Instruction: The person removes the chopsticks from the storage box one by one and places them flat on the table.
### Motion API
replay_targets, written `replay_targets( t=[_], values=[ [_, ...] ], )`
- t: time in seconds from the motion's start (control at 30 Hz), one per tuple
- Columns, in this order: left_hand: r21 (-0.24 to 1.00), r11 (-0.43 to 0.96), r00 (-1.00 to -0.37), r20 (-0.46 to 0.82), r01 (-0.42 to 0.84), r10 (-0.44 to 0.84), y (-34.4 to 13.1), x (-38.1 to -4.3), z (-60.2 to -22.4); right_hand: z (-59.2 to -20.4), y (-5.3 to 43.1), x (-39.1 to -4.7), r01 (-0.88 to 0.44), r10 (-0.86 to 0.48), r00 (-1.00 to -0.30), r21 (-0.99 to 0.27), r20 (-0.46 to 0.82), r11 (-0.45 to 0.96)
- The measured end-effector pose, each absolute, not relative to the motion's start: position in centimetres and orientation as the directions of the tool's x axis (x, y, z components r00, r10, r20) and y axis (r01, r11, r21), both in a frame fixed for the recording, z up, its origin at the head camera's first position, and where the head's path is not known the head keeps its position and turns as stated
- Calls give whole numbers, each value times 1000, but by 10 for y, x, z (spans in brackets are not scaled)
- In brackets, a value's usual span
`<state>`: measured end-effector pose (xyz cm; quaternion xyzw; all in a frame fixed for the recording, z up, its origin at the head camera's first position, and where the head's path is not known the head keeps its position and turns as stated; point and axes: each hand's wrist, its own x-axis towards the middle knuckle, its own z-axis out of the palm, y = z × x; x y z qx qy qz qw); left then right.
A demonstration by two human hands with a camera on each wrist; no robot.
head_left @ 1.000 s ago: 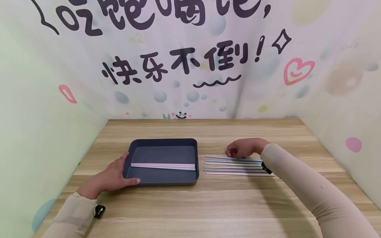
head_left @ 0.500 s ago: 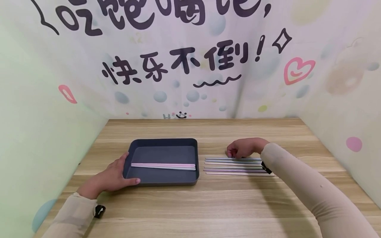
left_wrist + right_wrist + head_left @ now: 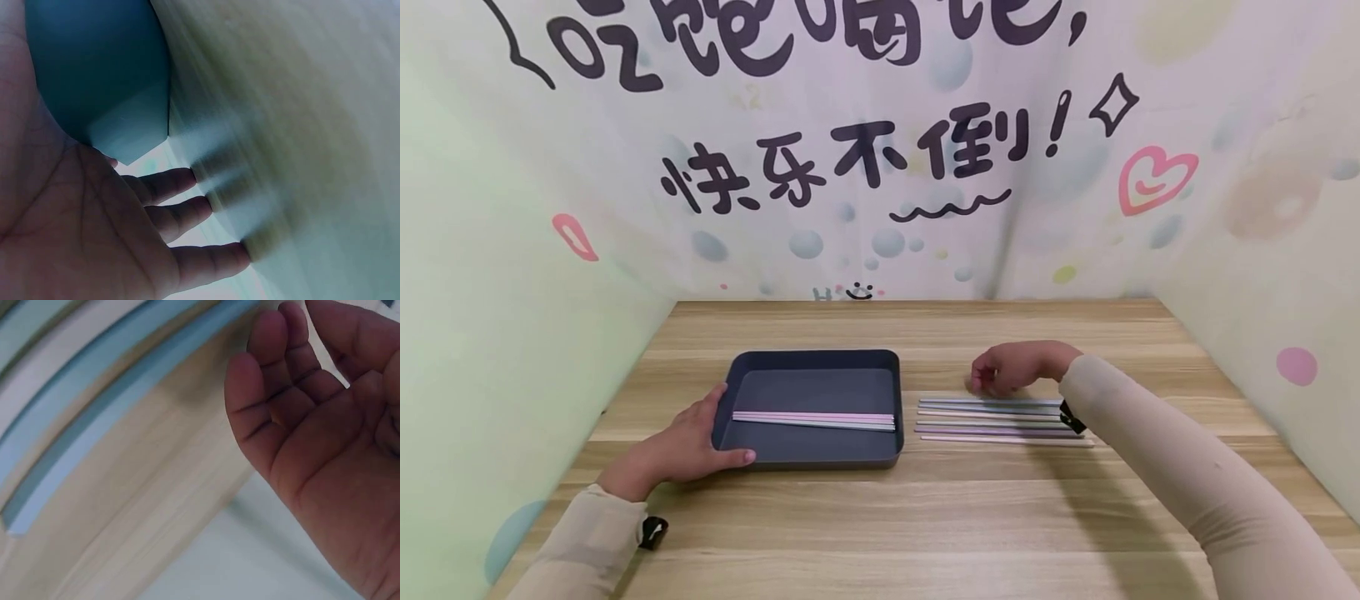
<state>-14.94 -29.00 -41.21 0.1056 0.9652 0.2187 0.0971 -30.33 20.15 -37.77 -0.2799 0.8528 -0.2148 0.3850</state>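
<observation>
My left hand spans the near left corner of a dark grey tray, thumb along its front rim. In the left wrist view, three fingers stretch out straight below the tray. Several pastel chopsticks lie side by side across the tray. On the table to its right, several more chopsticks lie in near-parallel rows. Just behind the farthest of these is my right hand, fingers loosely bent. The right wrist view shows nothing in its palm, beside the pale blue chopstick.
The wooden table meets a printed cloth backdrop at its far edge. Pale walls stand close on the left and on the right. My right sleeve reaches over the right side of the table.
The farthest chopstick on the table, slanted at first, now lies in line with the others. My right hand has risen slightly away from it. The left hand and tray stay put.
</observation>
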Motion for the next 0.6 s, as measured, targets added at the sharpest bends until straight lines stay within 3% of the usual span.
replay_targets(
  t=[0.23,0.6],
  values=[
    [438,884,-958,-147,161,247,-290,-149,-411,-357,174,-299,-401,-702,-565,-599,-433,693],
    [436,886,-959,-150,156,242,-288,-149,-410,-337,109,-289,-560,-809,-516,-604,-282,568]
  ],
)
